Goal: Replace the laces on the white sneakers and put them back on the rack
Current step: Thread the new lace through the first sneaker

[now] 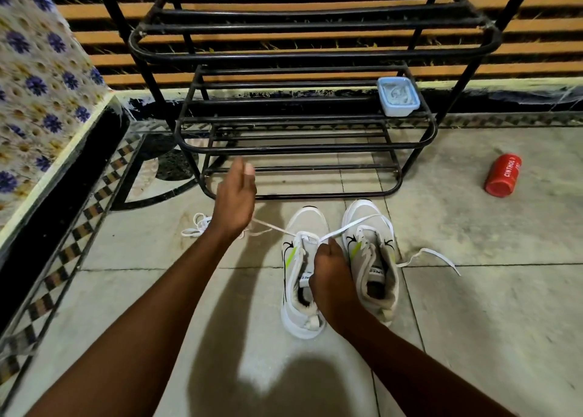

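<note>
Left hand [235,200] pinches the lace [271,226] taut; right hand [329,270] clamps the left sneaker's [304,271] tongue. Risk: uneven pull leaves mismatched lace ends.

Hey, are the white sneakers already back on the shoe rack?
No, both white sneakers stand on the floor tiles in front of the black rack, with the left hand pulling a lace.

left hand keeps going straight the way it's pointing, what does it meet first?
Likely the lowest front bar of the black shoe rack, just beyond the left hand holding the lace. Depth is uncertain from one view.
</note>
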The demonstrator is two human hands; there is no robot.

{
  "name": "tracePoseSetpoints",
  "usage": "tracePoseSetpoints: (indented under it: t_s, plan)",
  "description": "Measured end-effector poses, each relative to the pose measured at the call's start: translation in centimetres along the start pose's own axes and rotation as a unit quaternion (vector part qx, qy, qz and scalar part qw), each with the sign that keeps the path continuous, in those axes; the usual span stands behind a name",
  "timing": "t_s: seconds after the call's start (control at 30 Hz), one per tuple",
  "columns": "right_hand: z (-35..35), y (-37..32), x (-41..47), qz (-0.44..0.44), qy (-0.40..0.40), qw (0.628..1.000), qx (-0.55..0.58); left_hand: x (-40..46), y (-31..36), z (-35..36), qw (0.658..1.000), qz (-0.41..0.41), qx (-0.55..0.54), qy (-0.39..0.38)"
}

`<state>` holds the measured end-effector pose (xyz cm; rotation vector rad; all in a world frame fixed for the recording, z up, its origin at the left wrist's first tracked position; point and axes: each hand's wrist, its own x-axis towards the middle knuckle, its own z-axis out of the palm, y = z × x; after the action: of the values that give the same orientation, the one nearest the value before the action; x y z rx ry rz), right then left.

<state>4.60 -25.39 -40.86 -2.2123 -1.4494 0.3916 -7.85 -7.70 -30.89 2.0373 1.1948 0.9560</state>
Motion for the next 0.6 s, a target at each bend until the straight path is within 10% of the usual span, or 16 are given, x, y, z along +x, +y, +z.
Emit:
tracePoseSetpoints:
  t_s: [0.07, 0.17, 0.37, 0.6]
  plan:
    - [0.3, 0.1, 0.3, 0.030, -0.034, 0.999, 0.012, 0.0, -0.1, -0.9, 0.932, 0.173, 0.280, -0.155]
    - [0.3, -0.2, 0.8, 0.071, -0.038, 0.995, -0.054, 0.4, 1.4, -1.7, 0.833, 0.166, 0.461, -0.256]
    - [0.6, -0.7, 0.7, 0.013, -0.030, 0.986, -0.166, 0.8, 2.2, -1.8, 0.930, 0.041, 0.270, -0.247]
    - [-2.9, -1.6, 1.0, -0.051, 0.127, 0.990, 0.030, 0.0, 2.5, -2.9, 0.953, 0.030, 0.163, -0.252]
